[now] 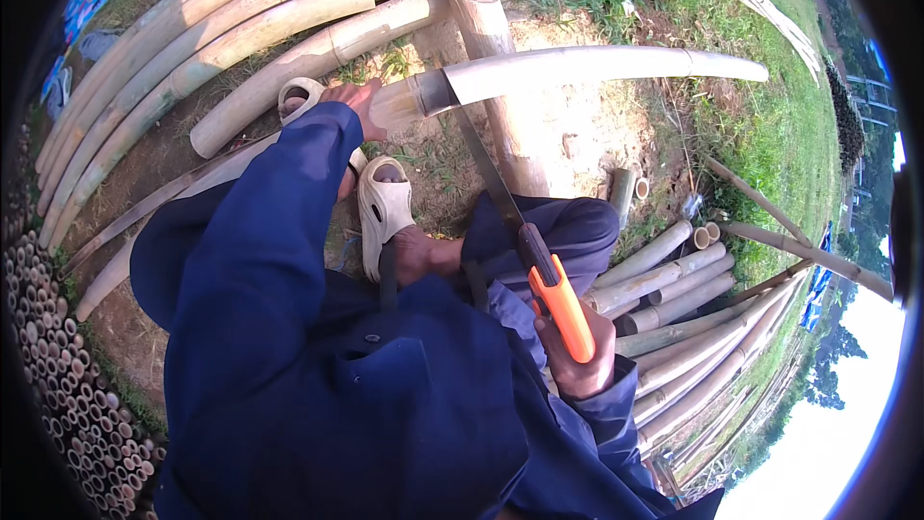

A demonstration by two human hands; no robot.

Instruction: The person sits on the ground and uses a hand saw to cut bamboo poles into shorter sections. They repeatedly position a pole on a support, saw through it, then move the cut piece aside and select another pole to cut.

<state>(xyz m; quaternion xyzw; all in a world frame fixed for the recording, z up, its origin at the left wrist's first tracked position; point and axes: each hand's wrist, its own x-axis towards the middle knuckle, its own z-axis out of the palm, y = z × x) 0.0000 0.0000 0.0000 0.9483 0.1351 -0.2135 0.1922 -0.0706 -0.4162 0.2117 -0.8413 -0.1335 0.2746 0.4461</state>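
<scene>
Right hand (589, 356) curled round orange handle (566, 318) of saw (493, 171), some fingers hidden. Blade meets pale bamboo pole (577, 69), lying across thicker bamboo (513, 140); blade tip out of sight. Left hand (358, 104) clasps pole, fingers partly hidden; blue sleeve (308, 159) hides what lies beyond.

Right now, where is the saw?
In the head view, the saw is just right of centre: its orange handle sits in the right hand, and its blade reaches up to the pale bamboo pole.
</scene>
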